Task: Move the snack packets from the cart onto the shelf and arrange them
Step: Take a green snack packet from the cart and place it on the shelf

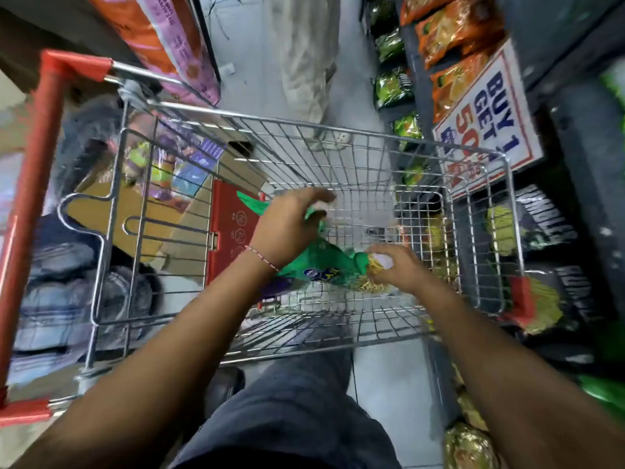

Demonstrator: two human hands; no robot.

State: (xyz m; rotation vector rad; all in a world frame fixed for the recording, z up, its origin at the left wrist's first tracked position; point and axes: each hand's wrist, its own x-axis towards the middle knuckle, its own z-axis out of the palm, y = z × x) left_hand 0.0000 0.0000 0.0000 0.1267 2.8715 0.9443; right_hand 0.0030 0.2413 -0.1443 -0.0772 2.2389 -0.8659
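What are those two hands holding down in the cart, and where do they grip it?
Both hold green snack packets. The left hand grasps them from above near the top end; the right hand pinches the lower end. How many packets is too blurred to tell.

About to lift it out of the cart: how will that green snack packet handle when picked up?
The green snack packet will probably be floppy: it looks creased and bent between the left hand and right hand. Likely light for its size, being a puffy bag. Its glossy film may be slippery, and the contents could crush if squeezed.
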